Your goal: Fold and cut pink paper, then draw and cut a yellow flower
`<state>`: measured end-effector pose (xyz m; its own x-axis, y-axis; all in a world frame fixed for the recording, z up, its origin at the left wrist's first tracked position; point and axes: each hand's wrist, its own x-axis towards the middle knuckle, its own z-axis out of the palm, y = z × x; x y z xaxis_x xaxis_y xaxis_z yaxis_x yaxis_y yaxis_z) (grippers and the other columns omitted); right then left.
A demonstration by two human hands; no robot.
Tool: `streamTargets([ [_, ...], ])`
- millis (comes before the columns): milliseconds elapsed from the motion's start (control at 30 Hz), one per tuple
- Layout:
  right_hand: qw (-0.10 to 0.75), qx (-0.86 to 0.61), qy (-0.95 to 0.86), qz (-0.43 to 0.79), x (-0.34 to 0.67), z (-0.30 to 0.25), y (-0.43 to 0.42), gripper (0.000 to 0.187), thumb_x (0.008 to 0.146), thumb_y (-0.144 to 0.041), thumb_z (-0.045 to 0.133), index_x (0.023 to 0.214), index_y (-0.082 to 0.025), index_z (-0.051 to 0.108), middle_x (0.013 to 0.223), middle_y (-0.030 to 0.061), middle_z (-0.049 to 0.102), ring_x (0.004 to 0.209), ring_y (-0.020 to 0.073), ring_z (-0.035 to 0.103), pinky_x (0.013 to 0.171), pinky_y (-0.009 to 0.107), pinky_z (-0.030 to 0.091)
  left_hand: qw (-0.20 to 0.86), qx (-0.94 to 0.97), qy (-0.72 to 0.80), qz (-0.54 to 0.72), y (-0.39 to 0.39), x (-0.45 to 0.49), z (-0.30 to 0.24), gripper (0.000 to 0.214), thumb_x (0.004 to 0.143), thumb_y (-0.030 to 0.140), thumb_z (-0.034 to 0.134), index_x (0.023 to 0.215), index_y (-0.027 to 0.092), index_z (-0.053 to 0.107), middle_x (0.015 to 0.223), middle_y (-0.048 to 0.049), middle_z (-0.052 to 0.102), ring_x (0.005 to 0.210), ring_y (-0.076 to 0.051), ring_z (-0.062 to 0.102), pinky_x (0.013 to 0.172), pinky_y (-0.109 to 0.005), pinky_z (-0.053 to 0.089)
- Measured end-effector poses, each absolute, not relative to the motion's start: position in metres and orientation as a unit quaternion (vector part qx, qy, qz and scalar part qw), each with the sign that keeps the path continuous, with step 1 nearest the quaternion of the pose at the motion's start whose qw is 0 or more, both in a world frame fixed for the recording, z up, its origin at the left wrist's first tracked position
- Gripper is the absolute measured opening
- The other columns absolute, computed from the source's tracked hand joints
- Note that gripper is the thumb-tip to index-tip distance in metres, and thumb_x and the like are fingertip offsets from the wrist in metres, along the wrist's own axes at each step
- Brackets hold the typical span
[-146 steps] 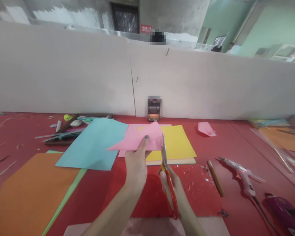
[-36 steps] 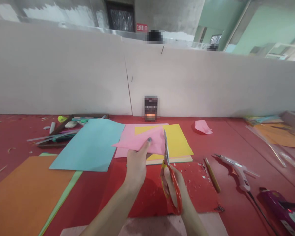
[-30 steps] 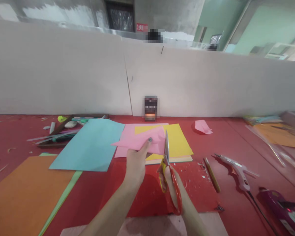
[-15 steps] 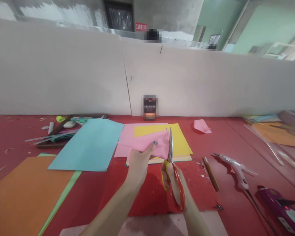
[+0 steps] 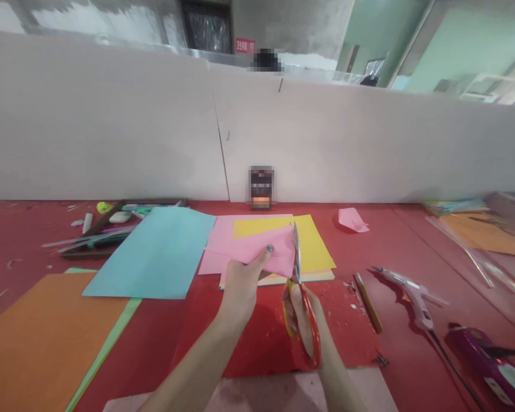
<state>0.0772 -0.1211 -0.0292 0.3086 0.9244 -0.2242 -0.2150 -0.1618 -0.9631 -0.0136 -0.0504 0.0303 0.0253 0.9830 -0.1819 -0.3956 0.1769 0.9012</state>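
Observation:
My left hand (image 5: 239, 286) pinches a folded pink paper (image 5: 264, 252) and holds it up above the red table, thumb on top. My right hand (image 5: 302, 312) grips red-handled scissors (image 5: 302, 312) with fingers through the loops. The blades point away from me along the right edge of the pink paper and look nearly closed. Beneath the paper lie a yellow sheet (image 5: 311, 243) and a flat pink sheet (image 5: 218, 243).
A blue sheet (image 5: 154, 254) and an orange sheet (image 5: 43, 337) lie to the left. A pencil (image 5: 368, 310), a white glue gun (image 5: 414, 292) and a purple tool (image 5: 487, 363) lie on the right. A small pink folded scrap (image 5: 352, 220) rests near the white partition (image 5: 154, 131).
The pink paper has tilted and dropped slightly toward me in my left hand. The scissors have shifted a little right and forward along its right edge, blades working.

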Motion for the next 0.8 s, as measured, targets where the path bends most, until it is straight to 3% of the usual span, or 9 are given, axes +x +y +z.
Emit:
streamTargets([
  [800, 0.546, -0.601, -0.363, 0.457, 0.083, -0.021, -0.126, 0.045, 0.073, -0.062, 0.05, 0.059, -0.021, 0.038, 0.044, -0.0093, 0.029, 0.035, 0.0049, 0.026, 0.033, 0.019, 0.023, 0.633, 0.337, 0.426, 0.552, -0.049, -0.015, 0.028, 0.031, 0.061, 0.027, 0.074, 0.087, 0.011, 0.069, 0.092, -0.009, 0.07, 0.087, -0.022, 0.064, 0.073, -0.035, 0.056],
])
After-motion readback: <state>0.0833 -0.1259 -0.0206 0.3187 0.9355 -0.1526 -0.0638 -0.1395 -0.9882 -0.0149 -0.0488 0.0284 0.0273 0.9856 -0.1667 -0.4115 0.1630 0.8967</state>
